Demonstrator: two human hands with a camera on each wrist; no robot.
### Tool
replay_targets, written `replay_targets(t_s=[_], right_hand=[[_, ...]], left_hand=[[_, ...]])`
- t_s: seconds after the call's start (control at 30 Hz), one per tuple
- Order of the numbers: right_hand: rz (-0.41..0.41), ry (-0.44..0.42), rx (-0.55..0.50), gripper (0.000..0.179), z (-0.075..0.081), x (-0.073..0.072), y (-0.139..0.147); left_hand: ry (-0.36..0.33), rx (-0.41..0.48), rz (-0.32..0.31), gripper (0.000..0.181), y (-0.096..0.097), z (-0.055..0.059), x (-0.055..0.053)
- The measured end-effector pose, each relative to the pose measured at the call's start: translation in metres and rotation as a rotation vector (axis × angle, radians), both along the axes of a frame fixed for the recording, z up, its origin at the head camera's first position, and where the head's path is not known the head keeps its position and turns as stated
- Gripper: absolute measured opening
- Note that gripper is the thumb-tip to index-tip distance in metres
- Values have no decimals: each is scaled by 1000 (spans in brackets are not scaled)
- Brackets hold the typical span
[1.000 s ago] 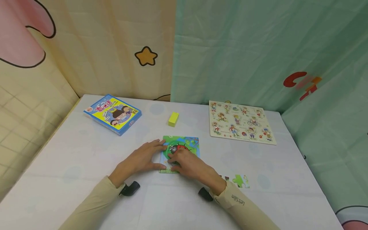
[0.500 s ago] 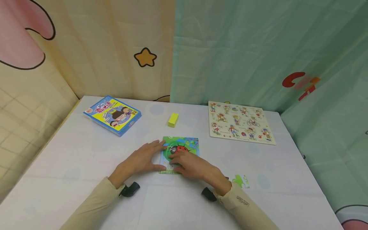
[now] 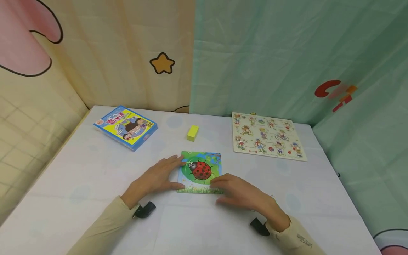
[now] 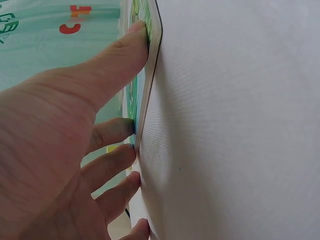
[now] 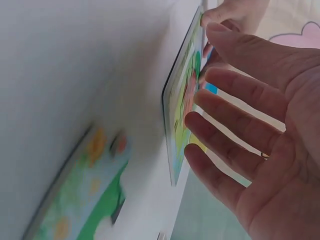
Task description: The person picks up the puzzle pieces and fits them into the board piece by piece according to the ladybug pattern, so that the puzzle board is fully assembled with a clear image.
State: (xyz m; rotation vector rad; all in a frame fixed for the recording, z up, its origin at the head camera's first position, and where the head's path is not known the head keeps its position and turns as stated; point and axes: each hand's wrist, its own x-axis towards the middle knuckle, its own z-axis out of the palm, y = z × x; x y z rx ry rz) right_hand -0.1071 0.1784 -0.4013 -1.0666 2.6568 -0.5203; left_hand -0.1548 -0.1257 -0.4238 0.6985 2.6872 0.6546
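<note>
A square ladybug puzzle board (image 3: 200, 171) lies flat on the table between the two hands. My left hand (image 3: 157, 177) rests at its left side, thumb and index finger on the board's edge in the left wrist view. The other fingers of that hand are spread past the edge. My right hand (image 3: 242, 193) hovers near the board's lower right corner, fingers extended and nothing held, as the right wrist view shows. A green and pale blue puzzle piece (image 5: 92, 192) lies on the table to the right, mostly covered by the right forearm in the head view.
Behind the board stands a small yellow block (image 3: 192, 133). A blue and yellow box (image 3: 127, 127) lies at the back left. At the back right is a wooden board with sports figures (image 3: 267, 136). Curtains (image 3: 255, 63) hang along the table's far edge.
My right hand has lifted from the ladybug picture and moved right, uncovering it. The right forearm now covers the loose pieces. My left hand stays at the board's left edge.
</note>
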Motion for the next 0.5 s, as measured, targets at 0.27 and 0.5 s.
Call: replay_targets(t_s=[0.27,0.5], right_hand=[[-65,-54,-3,54,2,10,38],[-102,-143,14,53,4,12,55]], left_hand=[[6,6,-7,81,-1,0,0],[11,10,-13,81,-1,0,-1]])
